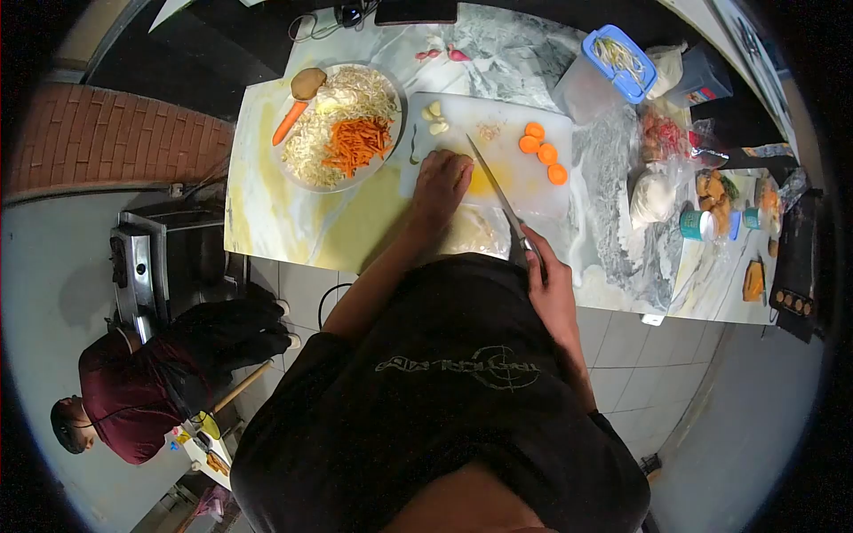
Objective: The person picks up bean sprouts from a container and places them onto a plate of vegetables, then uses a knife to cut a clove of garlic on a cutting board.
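Note:
My right hand [553, 282] grips the handle of a long knife [498, 188], its blade angled up and left across the white cutting board [555, 202]. On the board's left part rests my left hand [440, 185], its fingers curled down; what they hold, if anything, is hidden. Pale peeled cloves [435, 118] lie above that hand. Several orange carrot slices [546, 154] sit at the board's right. Left of the board, a large round bowl [399, 107] contains pale shreds, orange carrot strips [358, 147], a whole carrot [290, 123] and a brown potato-like item [308, 83].
Beyond the board lie small pink-red shallots [456, 54]. A blue-rimmed plastic container [588, 87] stands at the back right, with bags, a white bag [653, 197] and a jar [697, 225] farther right. Another person [147, 386] is at the lower left, near a stove [138, 266].

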A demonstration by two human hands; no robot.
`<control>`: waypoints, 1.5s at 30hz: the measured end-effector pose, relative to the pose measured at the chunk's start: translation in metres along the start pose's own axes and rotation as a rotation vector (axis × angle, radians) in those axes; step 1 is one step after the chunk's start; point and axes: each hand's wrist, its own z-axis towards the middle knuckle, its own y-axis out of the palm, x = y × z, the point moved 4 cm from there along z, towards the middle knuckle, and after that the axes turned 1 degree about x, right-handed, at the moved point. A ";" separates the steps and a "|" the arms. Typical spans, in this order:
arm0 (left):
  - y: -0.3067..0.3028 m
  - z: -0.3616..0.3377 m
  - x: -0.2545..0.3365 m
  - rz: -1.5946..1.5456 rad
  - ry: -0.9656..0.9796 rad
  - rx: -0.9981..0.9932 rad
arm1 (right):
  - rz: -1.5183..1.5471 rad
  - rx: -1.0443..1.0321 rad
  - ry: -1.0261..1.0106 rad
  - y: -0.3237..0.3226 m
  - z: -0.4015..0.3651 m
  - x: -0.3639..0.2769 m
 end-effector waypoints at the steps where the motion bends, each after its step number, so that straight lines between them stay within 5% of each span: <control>1: 0.000 -0.001 0.000 -0.001 -0.001 0.000 | -0.004 0.010 -0.004 0.000 0.000 -0.001; 35: -0.010 0.002 0.003 -0.158 -0.070 0.102 | -0.095 0.051 -0.081 0.006 0.029 0.011; 38: -0.015 0.003 0.006 -0.236 -0.139 0.089 | -0.069 0.147 -0.173 0.000 0.030 0.019; 45: -0.033 0.013 -0.001 -0.349 -0.252 0.132 | 0.366 0.018 0.090 -0.015 0.023 0.021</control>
